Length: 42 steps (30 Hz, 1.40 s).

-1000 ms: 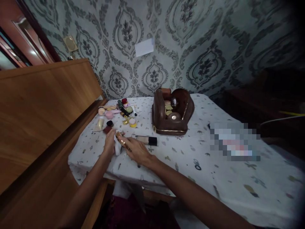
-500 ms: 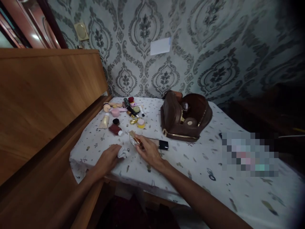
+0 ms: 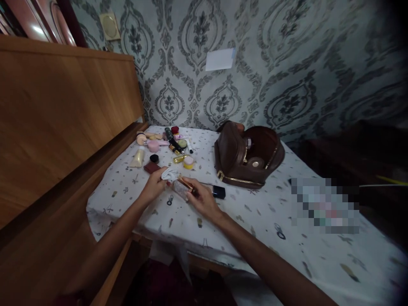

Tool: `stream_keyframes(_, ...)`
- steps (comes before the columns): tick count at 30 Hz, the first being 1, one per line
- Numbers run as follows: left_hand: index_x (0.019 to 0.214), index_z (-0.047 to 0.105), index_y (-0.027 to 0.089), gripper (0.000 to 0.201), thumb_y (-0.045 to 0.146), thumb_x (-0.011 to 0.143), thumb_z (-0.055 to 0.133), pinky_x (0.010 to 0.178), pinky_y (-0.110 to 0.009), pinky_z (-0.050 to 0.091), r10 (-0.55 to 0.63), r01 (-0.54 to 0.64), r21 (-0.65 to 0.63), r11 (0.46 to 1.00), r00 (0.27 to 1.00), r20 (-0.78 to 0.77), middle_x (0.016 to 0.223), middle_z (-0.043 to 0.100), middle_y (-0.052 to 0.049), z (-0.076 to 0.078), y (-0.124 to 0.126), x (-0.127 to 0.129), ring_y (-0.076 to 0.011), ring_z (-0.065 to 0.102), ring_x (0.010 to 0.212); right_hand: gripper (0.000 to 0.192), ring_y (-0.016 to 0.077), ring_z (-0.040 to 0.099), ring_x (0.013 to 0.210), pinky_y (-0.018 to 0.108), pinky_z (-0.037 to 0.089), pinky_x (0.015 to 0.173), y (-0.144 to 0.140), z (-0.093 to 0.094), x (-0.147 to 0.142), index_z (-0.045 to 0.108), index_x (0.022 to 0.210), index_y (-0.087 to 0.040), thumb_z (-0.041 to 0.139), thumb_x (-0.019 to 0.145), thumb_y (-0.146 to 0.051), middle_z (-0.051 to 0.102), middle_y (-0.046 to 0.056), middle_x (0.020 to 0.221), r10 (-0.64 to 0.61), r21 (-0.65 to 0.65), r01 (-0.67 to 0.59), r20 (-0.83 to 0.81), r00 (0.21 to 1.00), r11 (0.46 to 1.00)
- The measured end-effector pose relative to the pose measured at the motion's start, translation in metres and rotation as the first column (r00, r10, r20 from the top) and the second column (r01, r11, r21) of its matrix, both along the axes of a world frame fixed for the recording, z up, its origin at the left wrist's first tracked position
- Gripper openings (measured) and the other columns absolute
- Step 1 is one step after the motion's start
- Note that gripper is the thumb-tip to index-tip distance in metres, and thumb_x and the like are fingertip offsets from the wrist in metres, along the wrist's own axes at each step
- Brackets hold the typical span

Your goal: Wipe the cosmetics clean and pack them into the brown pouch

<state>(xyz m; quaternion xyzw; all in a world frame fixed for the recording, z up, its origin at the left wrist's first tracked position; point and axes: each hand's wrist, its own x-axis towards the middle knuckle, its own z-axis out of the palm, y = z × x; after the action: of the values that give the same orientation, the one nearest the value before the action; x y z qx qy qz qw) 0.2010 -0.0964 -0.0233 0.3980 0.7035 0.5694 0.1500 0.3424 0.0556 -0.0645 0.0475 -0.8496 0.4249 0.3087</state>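
My right hand point(image 3: 204, 200) is closed around a clear, faceted bottle with a gold part point(image 3: 181, 189), held tilted over the table. In my left hand point(image 3: 154, 186) is a crumpled white cloth point(image 3: 170, 174), its edge against the bottle's far end. Just behind my right hand lies a bottle with a black cap point(image 3: 219, 192), partly hidden by that hand. A dark red bottle point(image 3: 151, 168) rests beyond my left hand, which covers its white-capped end.
Several cosmetics, among them a cream tube point(image 3: 137, 157), a black-lidded jar point(image 3: 154, 158) and a yellow jar point(image 3: 188, 162), lie at the back left. An open brown bag point(image 3: 239, 180) stands right of them. A wooden panel point(image 3: 70, 93) borders the left side.
My left hand has moved up and right, bringing the white cloth to the bottle. The bottle has turned in my right hand, its clear part now facing lower left.
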Motion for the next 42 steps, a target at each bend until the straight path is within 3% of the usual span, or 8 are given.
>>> stream_keyframes(10,0.081,0.061,0.019,0.018,0.017,0.067,0.05,0.039,-0.021,0.038,0.02,-0.019,-0.022,1.0,0.998,0.059,0.067,0.058,0.0,-0.008,-0.025,-0.001,-0.016,0.054,0.054,0.059,0.0239,0.058,0.123,0.04,0.049,0.101,-0.008,-0.008,-0.006,0.041,0.142,-0.022,0.06,0.09,-0.042,0.057,0.013,0.138,0.159,-0.344,-0.134,0.045,0.986,0.93)
stream_keyframes(15,0.089,0.063,0.017,0.026,0.008,0.072,0.047,0.05,-0.023,0.047,0.057,-0.061,-0.016,0.998,0.985,-0.16,0.084,0.058,-0.003,0.0,-0.031,0.013,-0.0156,0.055,0.065,0.049,0.024,0.061,0.113,0.038,0.048,0.096,-0.012,-0.002,-0.005,0.049,0.129,-0.019,0.062,0.087,-0.039,0.062,0.012,0.126,0.138,-0.26,-0.117,0.062,0.989,0.958)
stream_keyframes(20,0.125,0.057,0.018,0.048,0.005,0.082,0.041,0.088,-0.04,0.054,-0.021,-0.067,-0.144,0.987,0.841,-0.541,0.112,0.061,-0.009,0.016,-0.036,0.037,-0.0229,0.061,0.099,0.021,0.0157,0.05,0.066,0.027,0.041,0.063,-0.015,0.016,0.005,0.051,0.086,-0.021,0.06,0.087,-0.039,0.054,-0.002,0.072,-0.021,-0.006,0.023,0.189,0.982,1.0)
stream_keyframes(25,0.15,0.03,0.018,0.062,0.023,0.091,0.05,0.092,-0.049,0.054,-0.229,-0.103,-0.391,0.915,0.665,-0.711,0.142,0.047,-0.018,0.032,-0.033,0.065,-0.0332,0.053,0.125,0.017,0.0142,0.038,0.062,0.026,0.031,0.059,-0.015,0.02,0.012,0.039,0.078,-0.023,0.055,0.082,-0.027,0.043,-0.004,0.068,-0.056,0.052,0.049,0.152,0.987,0.997)
stream_keyframes(29,0.146,0.036,0.021,0.05,0.035,0.099,0.043,0.091,-0.05,0.056,-0.211,-0.154,-0.368,0.917,0.594,-0.776,0.143,0.048,-0.016,0.024,-0.02,0.075,-0.0334,0.053,0.126,0.018,0.0137,0.036,0.063,0.025,0.03,0.059,-0.009,0.018,0.013,0.04,0.079,-0.023,0.056,0.08,-0.029,0.041,-0.005,0.069,-0.015,-0.05,0.022,0.145,0.989,0.999)
stream_keyframes(36,0.136,0.047,0.023,0.035,0.027,0.101,0.042,0.102,-0.039,0.049,-0.234,0.119,-0.223,0.967,0.762,-0.605,0.124,0.056,-0.009,0.021,-0.014,0.051,-0.0217,0.058,0.117,0.018,0.0124,0.042,0.066,0.023,0.034,0.061,-0.003,0.019,0.013,0.052,0.085,-0.02,0.066,0.082,-0.031,0.044,-0.005,0.07,0.038,-0.153,-0.007,0.203,0.978,0.988)
stream_keyframes(39,0.135,0.047,0.026,0.038,0.028,0.098,0.051,0.104,-0.039,0.047,-0.335,0.231,-0.252,0.94,0.777,-0.534,0.124,0.055,-0.008,0.022,-0.017,0.042,-0.022,0.054,0.12,0.016,0.0137,0.049,0.069,0.025,0.04,0.063,0.001,0.018,0.015,0.057,0.092,-0.019,0.065,0.086,-0.031,0.053,-0.003,0.074,0.011,-0.066,0.0,0.168,0.986,0.998)
stream_keyframes(42,0.136,0.047,0.027,0.041,0.023,0.096,0.053,0.102,-0.039,0.046,-0.352,0.26,-0.244,0.934,0.787,-0.507,0.122,0.055,-0.008,0.016,-0.018,0.038,-0.0226,0.055,0.118,0.036,0.0227,0.059,0.098,0.035,0.049,0.085,0.017,0.019,0.022,0.059,0.115,-0.018,0.066,0.088,-0.041,0.065,0.008,0.104,0.053,0.17,-0.069,0.097,0.994,0.983)
